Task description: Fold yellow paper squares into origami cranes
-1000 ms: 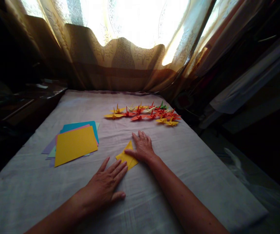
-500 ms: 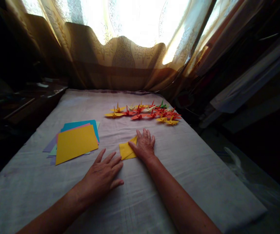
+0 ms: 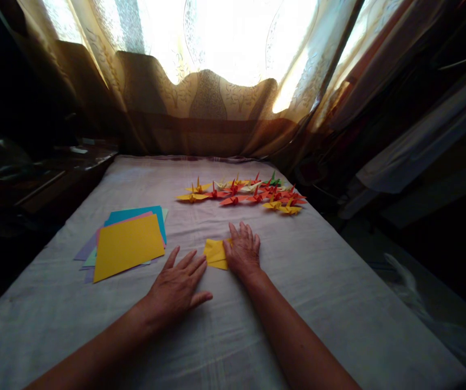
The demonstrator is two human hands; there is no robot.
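Note:
A small folded yellow origami paper (image 3: 215, 253) lies on the cloth-covered table (image 3: 322, 303) between my hands. My right hand (image 3: 244, 250) rests on its right part, palm down with fingers stretched out, and hides that side. At the paper's left edge, my left hand (image 3: 181, 281) lies with its fingers spread, the fingertips at or just touching the corner. Creases cross the visible part of the paper.
To the left lies a stack of coloured paper sheets, a yellow sheet (image 3: 129, 246) on top and a blue sheet (image 3: 160, 219) beneath. Several folded paper cranes (image 3: 233, 199) in red, yellow, white and green stand farther back. A patterned curtain (image 3: 208, 108) hangs behind the table.
My right thumb has slid right across the folded paper, and a fold now lies differently on it. The left hand stays near the paper's left corner. The view has tilted slightly upward.

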